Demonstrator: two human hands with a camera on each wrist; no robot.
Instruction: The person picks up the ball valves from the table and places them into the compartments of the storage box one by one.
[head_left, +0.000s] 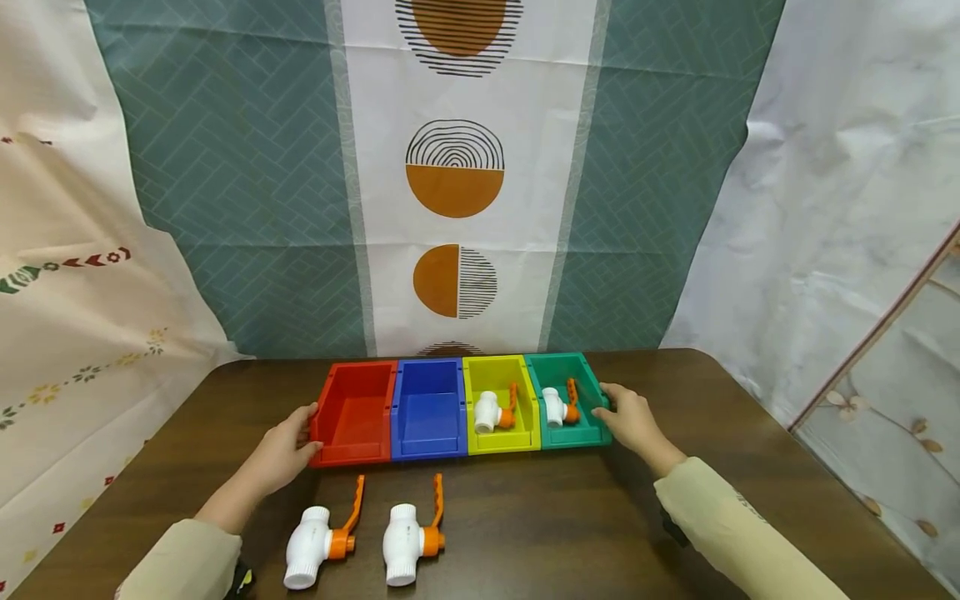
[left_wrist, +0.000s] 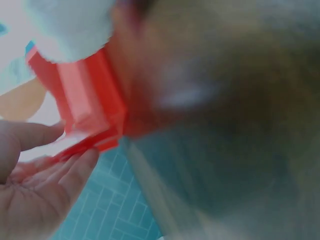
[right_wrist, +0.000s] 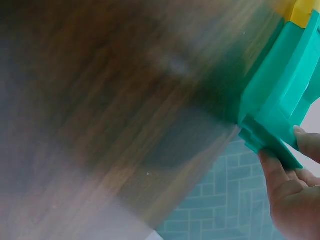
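Brown table (head_left: 540, 525); left hand (head_left: 281, 454) pinching red bin (head_left: 352, 452), right hand (head_left: 633, 421) pinching green bin (head_left: 585, 438); we're judging both light, stiff, best gripped at outer ends.

I see a dark brown table (head_left: 555, 533) before me; beyond its far edge hangs a green-and-white cloth (head_left: 247, 167) printed with orange half-circles, with a cream flowered cloth (head_left: 75, 275) on the left and a pale cloth (head_left: 817, 208) on the right

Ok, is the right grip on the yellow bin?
No, the right grip holds the outer side of the green bin, next to the yellow bin.
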